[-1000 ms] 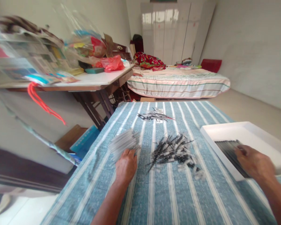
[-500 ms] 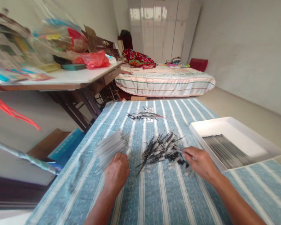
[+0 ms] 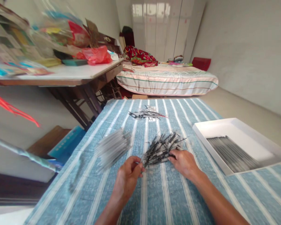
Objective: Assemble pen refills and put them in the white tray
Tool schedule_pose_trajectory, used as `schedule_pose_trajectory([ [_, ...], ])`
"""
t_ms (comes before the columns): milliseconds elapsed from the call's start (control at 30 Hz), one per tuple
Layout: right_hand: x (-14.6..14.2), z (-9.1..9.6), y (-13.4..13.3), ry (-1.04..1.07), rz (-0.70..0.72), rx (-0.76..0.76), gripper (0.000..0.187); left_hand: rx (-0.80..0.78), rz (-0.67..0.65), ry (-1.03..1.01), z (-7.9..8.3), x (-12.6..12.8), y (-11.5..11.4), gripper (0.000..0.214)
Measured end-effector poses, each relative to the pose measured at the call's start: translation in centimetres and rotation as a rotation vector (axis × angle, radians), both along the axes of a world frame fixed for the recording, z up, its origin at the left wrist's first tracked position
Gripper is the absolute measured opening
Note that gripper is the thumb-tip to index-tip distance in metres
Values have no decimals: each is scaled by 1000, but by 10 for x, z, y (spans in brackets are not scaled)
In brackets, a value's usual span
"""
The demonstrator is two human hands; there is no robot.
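Note:
A loose pile of short, thin black and clear pieces [image 3: 160, 148] lies mid-table, its exact kind blurred. My left hand [image 3: 128, 173] is at the pile's lower left edge, thumb and fingers pinched together; whatever they hold is too small to name. On the pile's lower right side, my right hand [image 3: 184, 162] has its fingers closed among the pieces, the tips partly hidden. Left of the pile rests a bundle of pale translucent sticks [image 3: 113, 148], lined up side by side. A white open box [image 3: 250, 137] at the right holds a row of dark slender sticks [image 3: 234, 154].
A blue striped cloth [image 3: 131, 203] covers the table. Farther back lies a smaller heap of thin black and clear pieces [image 3: 147, 114]. At left stands a side table [image 3: 84, 74] with plastic bags; a bed [image 3: 168, 82] is beyond.
My left hand has moved right, from the translucent bundle to the pile's lower left edge. My right hand has shifted left, further into the pile.

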State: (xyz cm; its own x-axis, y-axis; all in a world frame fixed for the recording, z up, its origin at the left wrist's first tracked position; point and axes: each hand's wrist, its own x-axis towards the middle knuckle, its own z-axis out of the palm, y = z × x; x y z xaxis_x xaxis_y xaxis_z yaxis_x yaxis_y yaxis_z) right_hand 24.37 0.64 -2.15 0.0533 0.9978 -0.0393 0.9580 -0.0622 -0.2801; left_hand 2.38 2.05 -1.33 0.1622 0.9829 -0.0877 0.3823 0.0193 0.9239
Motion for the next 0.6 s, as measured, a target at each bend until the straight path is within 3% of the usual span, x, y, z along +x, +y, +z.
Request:
schedule_pose_trajectory([
  [167,-1,-2,0,28,-8,1,18,-156,49,-257,3,9,-7,31],
  [367,-5,0,11,100,-55,43,36,-233,38,-258,4,12,-10,33],
  [500,-9,-2,18,76,-134,38,24,-280,8,-264,3,13,-11,32],
  [600,-4,-4,16,305,-170,36,19,-287,-16,-309,3,13,-12,30],
])
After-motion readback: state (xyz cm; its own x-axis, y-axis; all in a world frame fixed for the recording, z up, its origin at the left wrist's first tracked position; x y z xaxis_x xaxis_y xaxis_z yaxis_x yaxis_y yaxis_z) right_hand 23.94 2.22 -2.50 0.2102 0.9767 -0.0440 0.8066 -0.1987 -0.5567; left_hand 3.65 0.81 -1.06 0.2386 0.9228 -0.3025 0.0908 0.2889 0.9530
